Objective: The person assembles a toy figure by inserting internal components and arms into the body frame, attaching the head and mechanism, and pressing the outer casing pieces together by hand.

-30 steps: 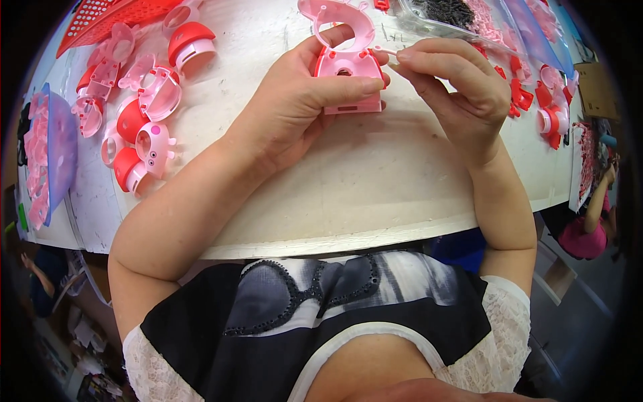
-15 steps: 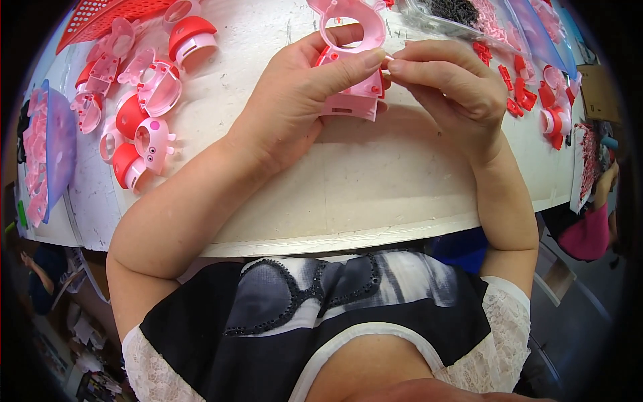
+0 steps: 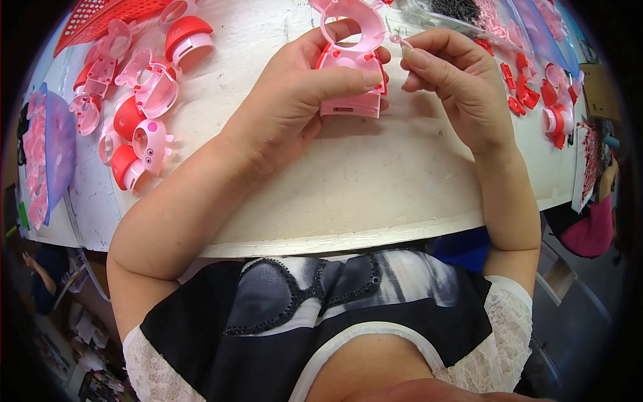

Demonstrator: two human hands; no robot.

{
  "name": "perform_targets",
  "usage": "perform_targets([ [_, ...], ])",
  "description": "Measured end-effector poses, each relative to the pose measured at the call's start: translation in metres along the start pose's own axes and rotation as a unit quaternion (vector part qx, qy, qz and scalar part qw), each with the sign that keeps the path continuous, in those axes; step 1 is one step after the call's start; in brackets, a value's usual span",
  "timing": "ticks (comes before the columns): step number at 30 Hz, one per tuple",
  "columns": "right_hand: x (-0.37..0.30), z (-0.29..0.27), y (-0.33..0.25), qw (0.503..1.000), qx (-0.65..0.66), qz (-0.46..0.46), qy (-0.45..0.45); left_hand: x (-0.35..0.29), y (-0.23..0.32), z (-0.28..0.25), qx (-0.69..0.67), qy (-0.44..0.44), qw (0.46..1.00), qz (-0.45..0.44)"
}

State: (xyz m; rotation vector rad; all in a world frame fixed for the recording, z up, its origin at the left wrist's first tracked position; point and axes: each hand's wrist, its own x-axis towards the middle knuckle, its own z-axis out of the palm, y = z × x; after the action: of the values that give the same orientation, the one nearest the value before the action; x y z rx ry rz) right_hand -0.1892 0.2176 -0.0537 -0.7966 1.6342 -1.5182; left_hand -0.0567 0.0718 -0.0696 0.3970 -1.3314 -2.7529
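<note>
My left hand (image 3: 301, 87) grips a pink and red plastic toy shell (image 3: 351, 104) above the table. The shell has a round ring opening at its top, and its hollow inner side faces me. My thumb lies across its front and the fingers curl behind it. Just to the right, apart from the shell, my right hand (image 3: 462, 84) pinches a small pink plastic piece (image 3: 400, 41) with a looped end between thumb and forefinger. The rest of that piece is hidden by the fingertips.
Several pink and red toy parts (image 3: 137, 117) lie to the left, near a red perforated basket (image 3: 100, 23) and a blue bin (image 3: 60, 154). At the back right is a clear tray (image 3: 435, 25) of black screws and pink pieces. Red parts (image 3: 526, 90) lie beside it. Other people sit at both sides.
My right hand has drawn slightly away from the shell and turned, bringing the small pink piece's looped end into view. The left thumb has shifted lower on the shell.
</note>
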Motion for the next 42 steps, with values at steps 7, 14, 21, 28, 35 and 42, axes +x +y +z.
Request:
perform_targets([
  [7,0.000,0.003,0.004,0.999,0.009,0.034,-0.003,-0.001,0.000,0.001,0.028,0.013,0.999,-0.016],
  [14,0.000,0.009,0.006,1.000,-0.006,0.018,0.004,-0.002,-0.001,0.003,0.062,0.016,0.998,-0.011],
  [21,0.001,0.010,0.004,0.998,-0.058,-0.006,-0.015,-0.003,-0.002,0.001,0.103,0.018,0.995,-0.004],
  [28,0.001,0.012,0.002,0.996,-0.074,-0.041,0.018,0.003,0.003,-0.001,0.057,-0.022,0.998,0.003],
  [35,-0.001,0.003,-0.010,0.994,-0.104,-0.023,-0.004,0.005,0.004,0.000,0.071,0.045,0.996,-0.018],
  [42,0.024,-0.091,-0.053,0.847,-0.443,-0.180,0.231,-0.004,0.008,0.008,0.080,0.034,0.995,-0.054],
])
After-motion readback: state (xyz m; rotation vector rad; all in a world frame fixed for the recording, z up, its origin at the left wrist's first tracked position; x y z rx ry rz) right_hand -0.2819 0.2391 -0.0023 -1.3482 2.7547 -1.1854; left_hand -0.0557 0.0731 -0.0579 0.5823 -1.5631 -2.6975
